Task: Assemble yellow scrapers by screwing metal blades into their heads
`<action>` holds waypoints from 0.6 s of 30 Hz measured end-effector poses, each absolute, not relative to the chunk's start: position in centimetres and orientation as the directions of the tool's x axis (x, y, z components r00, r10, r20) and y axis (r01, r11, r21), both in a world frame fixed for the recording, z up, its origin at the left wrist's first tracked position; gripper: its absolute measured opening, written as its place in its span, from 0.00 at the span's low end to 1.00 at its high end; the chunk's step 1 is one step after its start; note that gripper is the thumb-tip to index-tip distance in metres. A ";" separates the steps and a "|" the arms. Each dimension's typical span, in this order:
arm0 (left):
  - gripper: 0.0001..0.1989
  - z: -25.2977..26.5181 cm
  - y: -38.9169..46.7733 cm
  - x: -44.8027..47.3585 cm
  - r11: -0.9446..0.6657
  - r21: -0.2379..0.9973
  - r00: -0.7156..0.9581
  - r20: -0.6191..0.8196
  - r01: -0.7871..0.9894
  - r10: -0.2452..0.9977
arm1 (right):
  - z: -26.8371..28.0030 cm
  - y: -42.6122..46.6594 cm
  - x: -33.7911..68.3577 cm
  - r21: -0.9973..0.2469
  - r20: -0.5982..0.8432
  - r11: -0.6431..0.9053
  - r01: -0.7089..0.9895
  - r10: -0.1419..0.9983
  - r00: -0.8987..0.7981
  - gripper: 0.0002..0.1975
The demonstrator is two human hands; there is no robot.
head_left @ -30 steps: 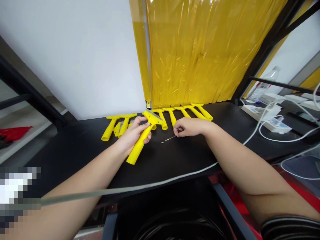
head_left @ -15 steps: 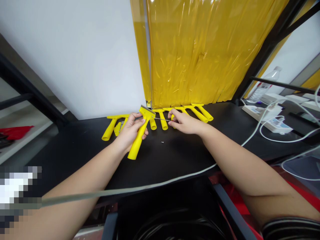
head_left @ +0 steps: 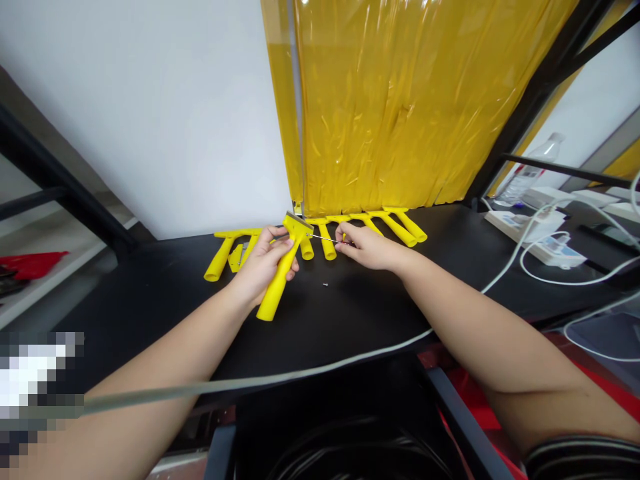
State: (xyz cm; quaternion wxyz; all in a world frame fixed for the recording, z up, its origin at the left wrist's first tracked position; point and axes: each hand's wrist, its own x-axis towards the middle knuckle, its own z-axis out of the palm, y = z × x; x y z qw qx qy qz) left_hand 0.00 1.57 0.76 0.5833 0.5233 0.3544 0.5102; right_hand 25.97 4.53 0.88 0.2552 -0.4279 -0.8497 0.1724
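Note:
My left hand (head_left: 269, 261) is wrapped round a yellow scraper (head_left: 276, 285), which tilts with its head up and its hollow handle end toward me. A metal strip runs along the head. In my right hand (head_left: 364, 245) is a screwdriver (head_left: 324, 238), its thin shaft pointing left and its tip at the scraper's head. The fingers hide most of its handle. On the black tabletop below lies a small screw (head_left: 325, 285). Several more yellow scrapers (head_left: 400, 228) lie in a row behind my hands, and another (head_left: 218, 259) is at the left.
A pale cable (head_left: 350, 360) crosses in front of the table edge. At the right are a power strip (head_left: 550, 247) with white cords and a clear bottle (head_left: 533, 170). A yellow plastic curtain (head_left: 395, 107) and a white panel (head_left: 165, 113) stand behind the black table (head_left: 360, 313).
The scraper and screwdriver have shifted very slightly, and my right fingers have turned a little around the handle. The screw on the table lies in the same place.

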 end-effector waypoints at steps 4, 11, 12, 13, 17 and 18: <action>0.19 0.8 1.5 0.1 -0.066 0.974 0.232 0.117 -0.216 0.966 | 0.9 4.6 26.0 -0.511 0.294 0.581 0.633 0.810 -0.507 0.04; 0.19 1.0 1.4 0.2 -0.069 0.972 0.225 0.121 -0.226 0.967 | 0.9 4.6 26.0 -0.501 0.290 0.575 0.647 0.816 -0.500 0.04; 0.19 1.0 1.4 0.1 -0.068 0.973 0.228 0.119 -0.221 0.966 | 0.9 4.6 26.0 -0.500 0.289 0.576 0.647 0.815 -0.502 0.04; 0.19 0.9 1.4 0.1 -0.068 0.974 0.231 0.119 -0.217 0.966 | 0.9 4.6 26.0 -0.499 0.288 0.578 0.646 0.813 -0.505 0.04; 0.20 0.7 1.5 0.0 -0.075 0.975 0.238 0.125 -0.210 0.963 | 0.7 4.7 26.0 -0.508 0.298 0.583 0.634 0.810 -0.506 0.04; 0.20 0.6 1.6 0.0 -0.080 0.975 0.237 0.130 -0.209 0.963 | 0.7 4.8 26.0 -0.517 0.299 0.580 0.629 0.811 -0.502 0.05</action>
